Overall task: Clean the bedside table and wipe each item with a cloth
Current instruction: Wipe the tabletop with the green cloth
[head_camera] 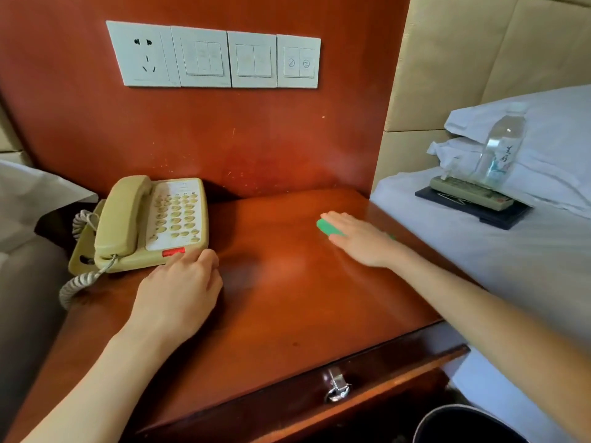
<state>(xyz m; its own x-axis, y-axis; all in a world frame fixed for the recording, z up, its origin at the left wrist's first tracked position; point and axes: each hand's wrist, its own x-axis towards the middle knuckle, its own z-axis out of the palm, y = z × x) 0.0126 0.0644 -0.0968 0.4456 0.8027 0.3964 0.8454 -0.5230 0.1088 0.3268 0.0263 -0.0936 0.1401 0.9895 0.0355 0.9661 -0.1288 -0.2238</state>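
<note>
Head | right hand (359,239) flat on green cloth (326,227) | left hand (179,290) curled, touching phone (150,222)

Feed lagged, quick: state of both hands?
Left hand: fingers touch the telephone, holding nothing.
Right hand: open, flat on the green cloth.

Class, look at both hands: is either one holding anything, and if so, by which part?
No true grip. The right hand lies flat on the green cloth, pressing it to the bedside table. The left hand touches the telephone at its front edge.
</note>
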